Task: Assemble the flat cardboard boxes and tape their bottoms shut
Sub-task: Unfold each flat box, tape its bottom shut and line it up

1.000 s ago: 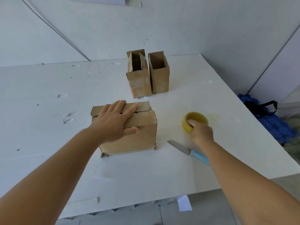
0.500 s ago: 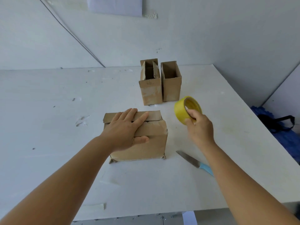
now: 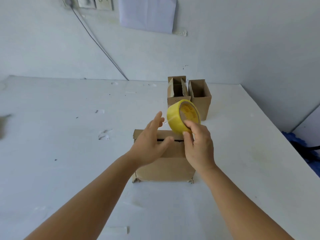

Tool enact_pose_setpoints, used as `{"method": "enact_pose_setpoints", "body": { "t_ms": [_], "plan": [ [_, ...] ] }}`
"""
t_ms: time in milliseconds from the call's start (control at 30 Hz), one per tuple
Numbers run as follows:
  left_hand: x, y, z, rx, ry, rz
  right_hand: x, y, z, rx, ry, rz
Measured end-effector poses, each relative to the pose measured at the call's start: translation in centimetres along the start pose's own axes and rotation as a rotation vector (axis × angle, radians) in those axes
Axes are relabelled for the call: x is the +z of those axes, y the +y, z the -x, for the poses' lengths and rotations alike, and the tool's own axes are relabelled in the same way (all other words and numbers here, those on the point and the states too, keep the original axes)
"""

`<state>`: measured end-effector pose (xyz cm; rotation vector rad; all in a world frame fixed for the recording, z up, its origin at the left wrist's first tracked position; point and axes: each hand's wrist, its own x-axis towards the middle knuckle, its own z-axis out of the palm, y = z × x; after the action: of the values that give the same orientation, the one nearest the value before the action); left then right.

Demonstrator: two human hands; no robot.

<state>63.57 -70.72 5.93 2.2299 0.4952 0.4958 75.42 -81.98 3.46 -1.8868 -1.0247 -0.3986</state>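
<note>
A white table (image 3: 69, 153) filled the lower two thirds of the frame, its surface marked with small scuffs and specks. Behind it rose a pale wall (image 3: 225, 40), with a sheet of paper (image 3: 147, 13) fixed near the top centre, a row of wall sockets (image 3: 91, 3) in the upper left, and a dark cable (image 3: 98, 44) running diagonally down from them to the table's back edge.

At the centre of the frame a cardboard box (image 3: 164, 168) stood on the table, its flaps folded over on top with a dark slit showing between them. Further back, right of centre, two narrower open boxes (image 3: 199, 96) stood upright side by side, touching or nearly so.

The left hand (image 3: 150, 144) hovered above the near box with its fingers spread and relaxed, holding nothing, its fingertips reaching toward the tape. The right hand (image 3: 199, 146) held a yellow tape roll (image 3: 180, 118) up over the box's far edge, fingers and thumb curled round its lower rim. The roll was tilted so that its cardboard core faced up and right. A thin strand of tape seemed to lead from the roll toward the left fingertips, though whether they touched it could not be told.

At the far right edge lay a patch of blue fabric (image 3: 311, 153).
</note>
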Motion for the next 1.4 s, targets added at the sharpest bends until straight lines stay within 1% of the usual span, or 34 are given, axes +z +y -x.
{"method": "enact_pose_setpoints", "body": {
  "t_ms": [100,233,533,733,800,967,1033,1133,1200,1300,1333,1400],
  "plan": [
    [-0.8,0.1,-0.4,-0.01,0.065,0.065,0.2,0.2,-0.1,-0.025,0.016,0.016],
    [-1.3,0.9,-0.9,-0.103,0.101,0.232,0.4,0.0,0.0,-0.078,0.029,0.041],
    [-1.5,1.3,-1.4,-0.145,0.18,0.32,0.7,0.1,0.1,-0.126,0.038,0.056],
    [-2.0,1.9,-2.0,-0.283,0.232,0.502,0.7,0.3,0.2,-0.163,0.028,0.054],
    [-2.1,2.3,-2.0,-0.285,0.267,0.543,0.7,0.3,0.3,-0.191,0.034,0.056],
    [-1.9,2.2,-0.5,-0.202,0.323,0.566,0.5,0.3,0.2,-0.224,0.017,0.08],
    [-1.6,1.8,0.2,-0.19,0.318,0.604,0.4,0.2,0.3,-0.165,-0.023,0.035],
    [-1.4,1.0,0.8,-0.183,0.318,0.627,0.3,-0.2,0.4,0.004,-0.075,-0.086],
    [-1.5,0.5,1.0,-0.187,0.305,0.631,0.5,-0.5,0.3,0.099,-0.075,-0.144],
    [-1.8,0.0,1.2,-0.179,0.262,0.63,0.8,-1.0,-0.1,0.163,-0.041,-0.154],
    [-1.9,-0.1,1.2,-0.176,0.248,0.642,0.7,-1.0,-0.2,0.197,-0.051,-0.156],
    [-2.2,-0.4,1.2,-0.164,0.217,0.673,0.6,-1.1,-0.5,0.287,-0.125,-0.17]
  ]
}}
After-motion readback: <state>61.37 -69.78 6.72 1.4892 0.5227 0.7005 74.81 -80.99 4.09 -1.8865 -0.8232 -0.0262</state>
